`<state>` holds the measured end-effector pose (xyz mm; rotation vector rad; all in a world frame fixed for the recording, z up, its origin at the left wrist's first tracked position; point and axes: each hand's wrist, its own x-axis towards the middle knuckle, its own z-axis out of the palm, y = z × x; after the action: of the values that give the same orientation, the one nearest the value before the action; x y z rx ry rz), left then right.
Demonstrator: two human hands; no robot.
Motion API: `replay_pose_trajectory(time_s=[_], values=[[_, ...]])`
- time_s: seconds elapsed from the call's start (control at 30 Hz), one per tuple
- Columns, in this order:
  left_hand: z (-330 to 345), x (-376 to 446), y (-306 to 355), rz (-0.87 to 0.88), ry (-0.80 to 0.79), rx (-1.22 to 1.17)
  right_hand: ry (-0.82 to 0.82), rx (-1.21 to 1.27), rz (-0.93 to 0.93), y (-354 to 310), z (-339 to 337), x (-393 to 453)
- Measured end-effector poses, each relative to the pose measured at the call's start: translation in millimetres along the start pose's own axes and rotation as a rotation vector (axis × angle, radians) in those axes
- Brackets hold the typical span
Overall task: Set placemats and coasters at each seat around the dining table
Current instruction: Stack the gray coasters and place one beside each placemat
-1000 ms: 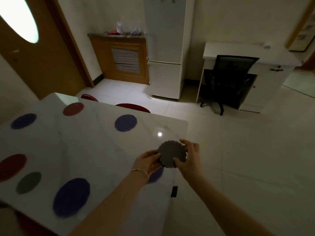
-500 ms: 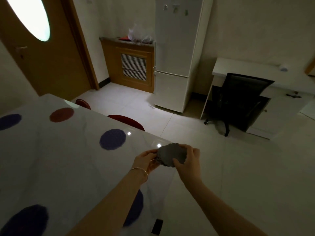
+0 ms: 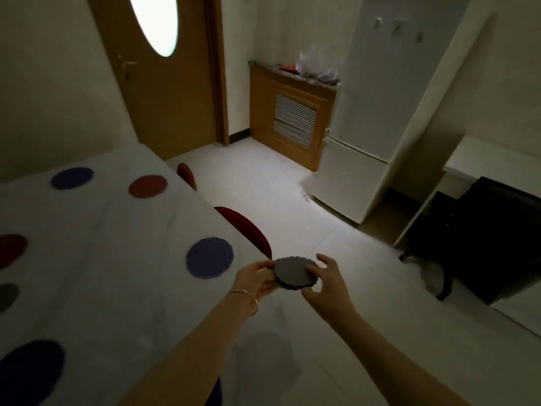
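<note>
A small stack of dark grey scalloped coasters [image 3: 295,272] hangs just past the right edge of the white dining table [image 3: 96,259]. My left hand [image 3: 256,278] grips its left rim from below. My right hand [image 3: 325,285] touches its right side, thumb on top and fingers spread. Round mats lie on the table: a blue mat [image 3: 209,257] nearest the hands, a red mat [image 3: 147,186], a far blue mat [image 3: 72,178], a red mat at the left edge [image 3: 11,249], a grey-green mat [image 3: 7,295] and a dark blue mat [image 3: 30,369] in front.
Two red chair backs [image 3: 248,230] [image 3: 186,174] are tucked along the table's right side. A white fridge [image 3: 377,112], a wooden cabinet [image 3: 292,118], a brown door [image 3: 164,74] and a black office chair [image 3: 480,244] under a white desk border the pale tiled floor.
My view has swung left and upward, so the door and the table's far end show more. The hands carried the coaster stack along the table's right edge, and my right fingers have spread.
</note>
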<state>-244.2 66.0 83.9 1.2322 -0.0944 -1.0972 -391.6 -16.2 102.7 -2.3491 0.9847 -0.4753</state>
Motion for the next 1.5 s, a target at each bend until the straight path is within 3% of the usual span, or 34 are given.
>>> replay_pose_trajectory(time_s=[0.33,0.53,0.8,1.17,1.5], values=[[-43,-29,2,0.137,0.500,-0.102,-0.262,-0.001,-0.658,-5,32,68],[-52,-87,-28,0.167,0.761,-0.273,-0.246,0.069,-0.868,-3,45,56],[-64,-130,-70,0.226,0.941,-0.523,-0.429,0.123,-0.846,6,86,23],[-83,-134,-122,0.179,0.965,-0.602,-0.410,0.029,-0.704,51,130,8],[-99,-143,-120,0.217,0.983,-0.600,-0.335,0.085,-0.633,39,122,15]])
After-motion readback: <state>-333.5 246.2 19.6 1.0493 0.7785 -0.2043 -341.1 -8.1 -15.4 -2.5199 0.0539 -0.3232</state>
